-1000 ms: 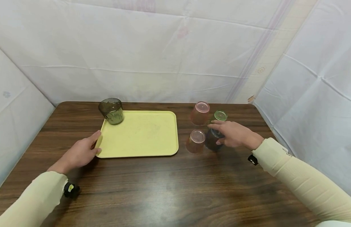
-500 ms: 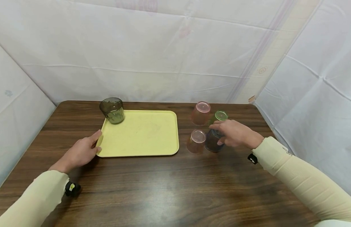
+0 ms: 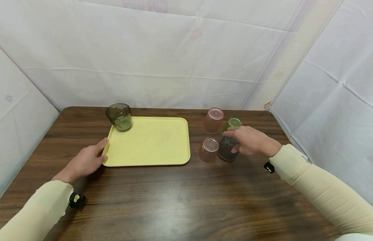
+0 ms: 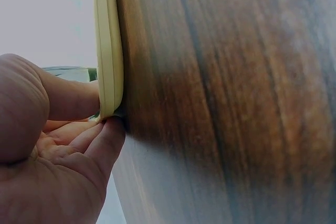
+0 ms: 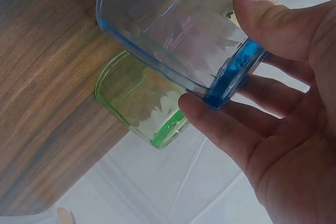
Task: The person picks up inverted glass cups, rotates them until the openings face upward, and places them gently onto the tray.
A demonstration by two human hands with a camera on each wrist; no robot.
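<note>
Left hand (image 3: 85, 162) rests on the wood surface (image 3: 162, 197) at the near-left corner of the yellow tray (image 3: 150, 142), forearm angled in from lower left; thumb lies along the tray's left edge. Left wrist view shows what the head view can't: thumb above & fingertips below the tray rim (image 4: 107, 51), pinching it.

Right hand (image 3: 249, 142) reaches in from the right w/ arm stretched over the surface, fingers curled round the blue cup (image 3: 227, 149), which stands upside down just right of a pink cup (image 3: 208, 150). Right wrist view gives detail: thumb on one side of the cup's blue base (image 5: 231, 74), fingers on the other. The green cup (image 5: 144, 100) is seen through & behind it.

Head view only: second pink cup (image 3: 213, 120) behind, dark cup (image 3: 119, 117) upright on the tray's far-left corner.
</note>
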